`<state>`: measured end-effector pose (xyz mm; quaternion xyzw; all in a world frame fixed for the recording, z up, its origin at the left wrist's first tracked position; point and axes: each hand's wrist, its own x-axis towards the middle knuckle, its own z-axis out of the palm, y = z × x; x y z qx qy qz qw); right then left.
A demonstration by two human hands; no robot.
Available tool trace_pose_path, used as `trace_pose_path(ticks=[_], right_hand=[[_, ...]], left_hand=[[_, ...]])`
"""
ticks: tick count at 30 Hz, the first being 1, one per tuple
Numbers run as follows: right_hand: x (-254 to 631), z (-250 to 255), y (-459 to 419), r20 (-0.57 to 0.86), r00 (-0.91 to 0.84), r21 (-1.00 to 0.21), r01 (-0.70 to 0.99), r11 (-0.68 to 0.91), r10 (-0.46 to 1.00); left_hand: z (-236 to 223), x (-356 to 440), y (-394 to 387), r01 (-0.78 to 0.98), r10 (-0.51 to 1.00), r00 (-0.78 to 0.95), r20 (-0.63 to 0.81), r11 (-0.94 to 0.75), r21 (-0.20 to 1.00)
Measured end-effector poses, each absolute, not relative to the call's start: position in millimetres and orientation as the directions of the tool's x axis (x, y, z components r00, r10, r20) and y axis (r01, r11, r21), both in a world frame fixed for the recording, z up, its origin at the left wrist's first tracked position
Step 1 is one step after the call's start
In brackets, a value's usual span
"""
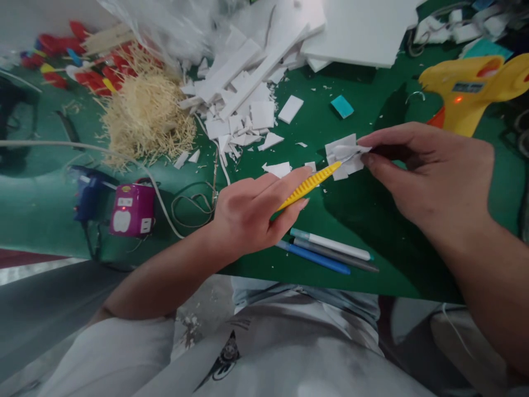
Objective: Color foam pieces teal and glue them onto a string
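My left hand (252, 212) is closed around a yellow craft knife (309, 184), whose tip reaches a small white foam piece (345, 151). My right hand (421, 176) pinches that foam piece between thumb and forefinger, just above the green table (363, 220). Both hands hover over the table's near middle, the knife pointing up and right toward the foam.
Three pens (330, 251) lie near the front edge. White foam strips and scraps (243, 94) pile at the back, beside a heap of thin wooden sticks (144, 113). A yellow glue gun (471, 88) stands at right. A pink power adapter (132, 209) with cables sits at left.
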<state>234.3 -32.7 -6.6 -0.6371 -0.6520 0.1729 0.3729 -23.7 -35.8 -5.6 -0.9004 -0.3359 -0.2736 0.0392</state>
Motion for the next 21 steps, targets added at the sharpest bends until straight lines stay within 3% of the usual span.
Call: trace_pose_path(ticks=[12,21], right_hand=[[237.2,-4.3,-34.8,0.281,0.071,-0.673,0.725,0.144,0.957],[238.1,-8.6,-31.6,0.251,0.092,-0.727,0.675,0.125,0.964]], left_hand=[[-7.0,-24.5,-30.2,0.644,0.538,0.678,0.501,-0.763,-0.051],[-3.9,-25.7,-29.7,0.673,0.545,0.672,0.501,-0.732,-0.106]])
